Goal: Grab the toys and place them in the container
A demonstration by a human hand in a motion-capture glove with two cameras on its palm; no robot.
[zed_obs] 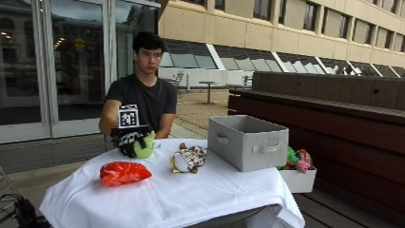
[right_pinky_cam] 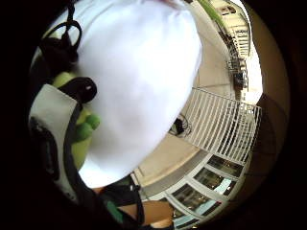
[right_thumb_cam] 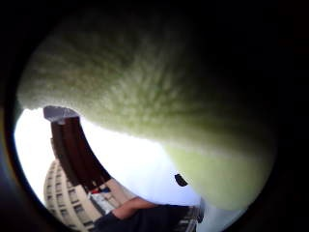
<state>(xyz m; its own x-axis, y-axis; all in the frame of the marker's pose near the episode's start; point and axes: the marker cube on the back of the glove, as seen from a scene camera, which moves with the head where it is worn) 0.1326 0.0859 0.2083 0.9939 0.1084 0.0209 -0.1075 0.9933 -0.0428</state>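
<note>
Green plush toy [zed_obs: 146,146] being gripped by gloved right hand [zed_obs: 131,141], fingers curled round it, just above white tablecloth [zed_obs: 190,194] — seen only from outside view. Thumb side palm view being filled by green fuzz [right_thumb_cam: 159,87]. Spotted toy [zed_obs: 189,158] lying at hand's 4 o'clock, grey container [zed_obs: 248,141] beyond; red toy [zed_obs: 124,173] at 6 o'clock.
</note>
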